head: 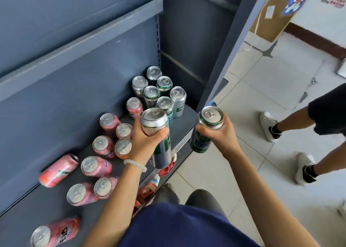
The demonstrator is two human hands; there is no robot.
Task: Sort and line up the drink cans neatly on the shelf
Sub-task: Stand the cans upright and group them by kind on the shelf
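Both hands holding 2 cans above the shelf (185, 123).
Left hand (144, 142) fingers gripping silver can (156, 127); right hand (221, 132) fingers gripping green can (203, 134).

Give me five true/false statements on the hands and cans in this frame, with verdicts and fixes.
1. Each hand holds a can. True: the left hand grips a silver-and-green can, the right hand a green can.
2. Every pink can stands upright. False: one pink can lies on its side near the shelf's back panel.
3. The green and silver cans are grouped at the shelf's right end. True: the cluster stands in the far right corner.
4. The right hand's can is resting on the shelf. False: it is held out past the shelf edge, over the floor.
5. The left wrist is bare. False: it wears a pale beaded bracelet.
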